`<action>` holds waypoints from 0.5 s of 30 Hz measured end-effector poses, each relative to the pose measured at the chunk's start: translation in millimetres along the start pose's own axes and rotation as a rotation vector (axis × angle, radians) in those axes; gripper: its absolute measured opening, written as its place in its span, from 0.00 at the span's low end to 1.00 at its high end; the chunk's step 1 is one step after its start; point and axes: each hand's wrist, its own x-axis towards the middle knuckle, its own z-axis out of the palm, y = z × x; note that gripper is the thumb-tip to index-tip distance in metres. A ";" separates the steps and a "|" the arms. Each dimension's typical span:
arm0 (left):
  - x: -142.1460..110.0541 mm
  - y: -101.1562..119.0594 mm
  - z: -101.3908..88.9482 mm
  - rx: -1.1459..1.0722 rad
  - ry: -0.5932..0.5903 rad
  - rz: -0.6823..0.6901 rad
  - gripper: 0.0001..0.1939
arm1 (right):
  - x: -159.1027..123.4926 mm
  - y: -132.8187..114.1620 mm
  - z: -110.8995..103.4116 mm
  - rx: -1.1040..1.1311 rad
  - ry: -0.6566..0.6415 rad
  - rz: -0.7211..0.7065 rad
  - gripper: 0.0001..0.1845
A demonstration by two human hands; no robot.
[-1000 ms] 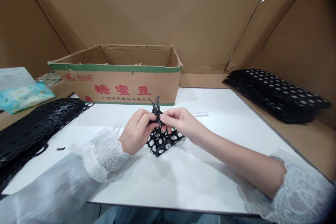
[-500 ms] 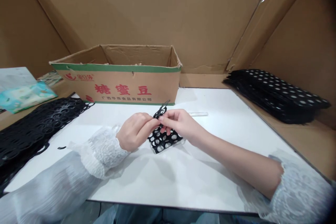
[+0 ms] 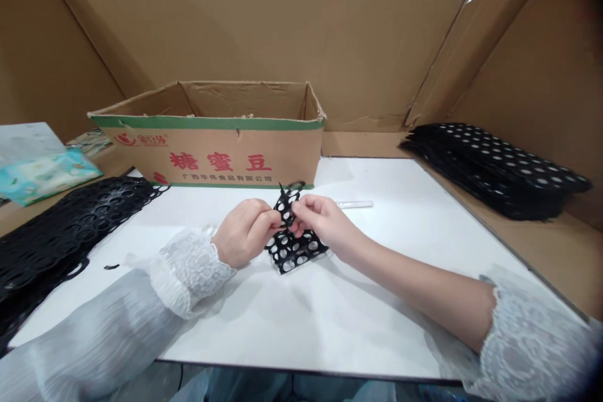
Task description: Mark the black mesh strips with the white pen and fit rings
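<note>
A small black sheet with round holes (image 3: 292,250) is held over the middle of the white table top (image 3: 391,232). My left hand (image 3: 245,233) pinches its upper left part between thumb and fingers. My right hand (image 3: 323,218) pinches the same upper part from the right, fingertips almost touching the left ones. The sheet's lower edge rests on the table; its top stands up, bent, between my fingers. Both arms wear white lace-cuffed sleeves.
An open cardboard box (image 3: 217,151) with red print stands just behind my hands. A large black perforated sheet (image 3: 61,226) lies at the left, a stack of such sheets (image 3: 499,166) at the right. A tissue pack (image 3: 42,173) is far left. Cardboard walls surround the table.
The raised top of the small sheet has shifted between my fingers, from a narrow upright twist to a flatter piece showing its holes. Both hands stayed in place, re-pinching slightly.
</note>
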 end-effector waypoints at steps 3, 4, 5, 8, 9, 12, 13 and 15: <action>3.0 0.1 -0.5 -0.048 0.104 -0.146 0.05 | 3.5 3.0 -7.3 -0.097 0.099 -0.133 0.12; 5.4 -1.9 -2.8 -0.064 0.157 -0.207 0.06 | 5.1 4.4 -10.6 -0.135 0.118 -0.184 0.12; 8.8 -5.7 -6.9 -0.081 0.233 -0.282 0.06 | 6.8 6.3 -14.4 -0.167 0.148 -0.226 0.12; 25.2 -29.0 -30.7 -0.055 0.565 -0.516 0.04 | 9.9 15.2 -28.4 -0.258 0.328 -0.255 0.12; 32.6 -40.4 -41.2 0.028 0.668 -0.541 0.06 | 9.1 18.4 -33.3 -0.320 0.338 -0.231 0.12; 57.8 -81.9 -68.7 0.290 0.667 -0.421 0.12 | -1.1 25.0 -45.6 -0.489 0.252 -0.270 0.10; 66.3 -97.8 -73.8 0.348 0.572 -0.408 0.13 | -5.9 25.9 -48.7 -0.525 0.232 -0.301 0.09; 82.1 -130.9 -75.6 0.398 0.297 -0.440 0.15 | -14.3 26.8 -54.4 -0.561 0.235 -0.342 0.08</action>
